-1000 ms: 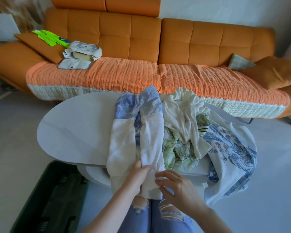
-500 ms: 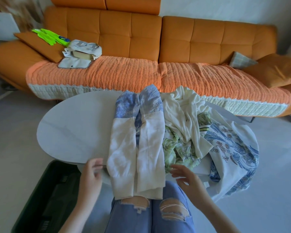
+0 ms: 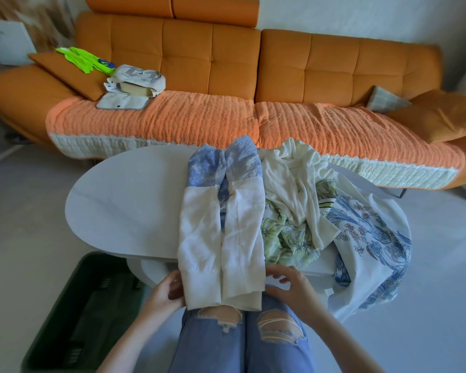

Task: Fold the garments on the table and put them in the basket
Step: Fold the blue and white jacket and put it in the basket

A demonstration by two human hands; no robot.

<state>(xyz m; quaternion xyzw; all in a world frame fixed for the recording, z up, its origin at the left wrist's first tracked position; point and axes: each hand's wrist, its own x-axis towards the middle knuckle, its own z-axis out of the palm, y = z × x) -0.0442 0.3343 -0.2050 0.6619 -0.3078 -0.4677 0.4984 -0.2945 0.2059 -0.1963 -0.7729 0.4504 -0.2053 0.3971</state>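
An orange sofa is stretching across the far side of the room, behind the oval white table that is serving as the landmark here. A textured orange throw is covering the sofa seat just beyond the table's far edge. On the floor at the table's near left corner a dark green basket is sitting, and nothing is showing inside it.

On the table's middle a white garment with blue upper parts is lying lengthwise, its two sides folded inward so they are meeting along a centre line; its blue end is pointing toward the sofa and its white hem is hanging over the table's near edge onto the person's knees in ripped blue jeans. To the right of it on the table a heap of unfolded garments is piling up: a cream one on top, a green floral one beneath, and a white one with blue print draping over the table's right edge.

At the table's near edge the left hand is curling around the hem's left corner, fingers tucked under the cloth and gripping it. The right hand is resting at the hem's right corner, fingers spread and touching the edge, not closed on it.
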